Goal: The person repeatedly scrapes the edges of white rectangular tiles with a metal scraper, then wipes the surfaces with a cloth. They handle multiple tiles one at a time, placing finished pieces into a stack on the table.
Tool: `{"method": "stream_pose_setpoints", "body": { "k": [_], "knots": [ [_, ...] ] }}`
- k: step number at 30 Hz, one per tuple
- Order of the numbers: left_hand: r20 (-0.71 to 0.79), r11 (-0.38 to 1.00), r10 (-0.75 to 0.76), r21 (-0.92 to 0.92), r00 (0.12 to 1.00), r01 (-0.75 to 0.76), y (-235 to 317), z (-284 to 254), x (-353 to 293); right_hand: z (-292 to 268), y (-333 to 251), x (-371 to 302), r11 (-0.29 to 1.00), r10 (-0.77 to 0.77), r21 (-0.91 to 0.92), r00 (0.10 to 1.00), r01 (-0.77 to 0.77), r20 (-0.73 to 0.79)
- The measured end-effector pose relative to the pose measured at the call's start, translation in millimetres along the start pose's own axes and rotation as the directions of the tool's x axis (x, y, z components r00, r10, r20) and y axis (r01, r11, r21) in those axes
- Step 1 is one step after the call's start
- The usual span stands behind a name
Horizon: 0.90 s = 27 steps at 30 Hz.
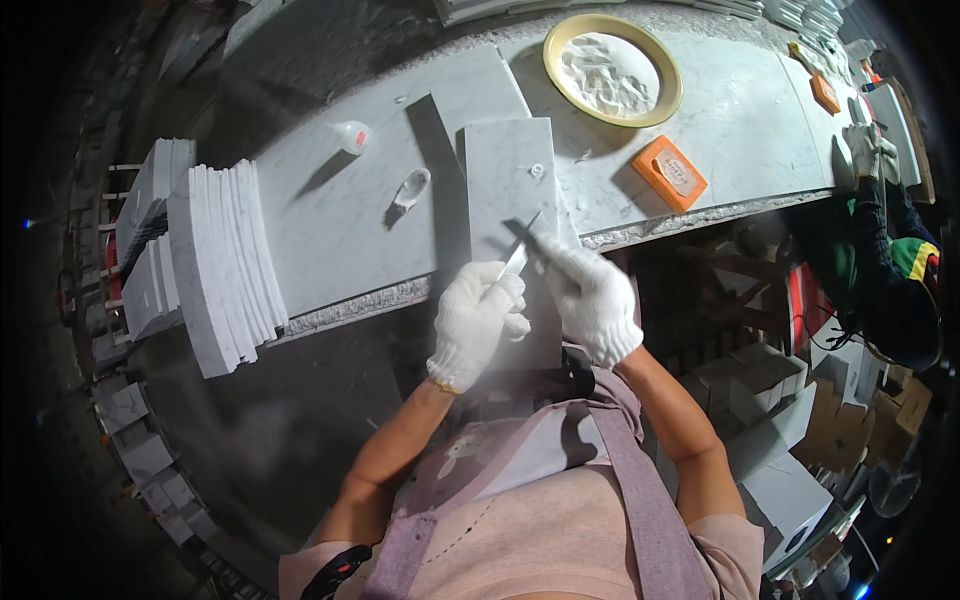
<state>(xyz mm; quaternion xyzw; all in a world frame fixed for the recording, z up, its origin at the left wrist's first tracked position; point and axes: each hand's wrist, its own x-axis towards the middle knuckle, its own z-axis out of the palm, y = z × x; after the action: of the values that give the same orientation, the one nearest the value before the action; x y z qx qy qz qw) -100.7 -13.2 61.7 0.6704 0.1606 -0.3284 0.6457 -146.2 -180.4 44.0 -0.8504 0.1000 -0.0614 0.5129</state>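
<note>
Both my hands wear white knit gloves above a pale marble slab (508,160) that lies toward me across the bench. My left hand (470,325) is closed on a flat, pale, blade-like strip (516,262) that slants up to the right. My right hand (592,300) is just right of it, its fingers smeared by motion. From those fingers a thin, dark-edged piece (533,222) points over the slab; its kind is unclear. A small white fragment (537,170) sits on the slab beyond the hands.
A yellow-rimmed bowl (552,62) of white powder and an orange block (670,174) are at the right. Left are a small white bottle (351,138), a clear dish (411,188) and stacked marble tiles (225,260). Another person's gloved hand (868,152) works far right.
</note>
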Motion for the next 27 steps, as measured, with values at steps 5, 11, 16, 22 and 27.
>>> {"method": "stream_pose_setpoints", "body": {
  "k": [5,11,16,22,27],
  "knots": [
    [0.023,0.999,0.031,0.023,0.999,-0.032,-0.7,-0.6,0.0,-2.7,-10.6,1.6,0.992,0.095,0.076,0.993,-0.1,0.065],
    [0.025,0.999,0.044,-0.016,0.999,-0.043,-1.6,0.3,-0.7,-4.3,-8.2,0.4,0.993,0.076,0.088,0.997,-0.077,0.01],
    [0.017,0.998,0.04,0.042,0.999,-0.04,-1.5,0.6,0.3,-10.1,-10.8,0.5,0.971,0.223,0.047,0.963,-0.232,0.152],
    [0.011,0.986,0.128,0.11,0.992,-0.129,-1.5,1.5,2.3,-13.8,-24.3,7.0,0.977,0.208,-0.095,0.938,-0.189,0.278],
    [0.028,0.999,0.039,0.018,0.999,-0.04,-1.9,-0.2,1.5,-20.9,-23.5,10.1,0.975,0.191,0.091,0.972,-0.204,0.136]
  ]
}}
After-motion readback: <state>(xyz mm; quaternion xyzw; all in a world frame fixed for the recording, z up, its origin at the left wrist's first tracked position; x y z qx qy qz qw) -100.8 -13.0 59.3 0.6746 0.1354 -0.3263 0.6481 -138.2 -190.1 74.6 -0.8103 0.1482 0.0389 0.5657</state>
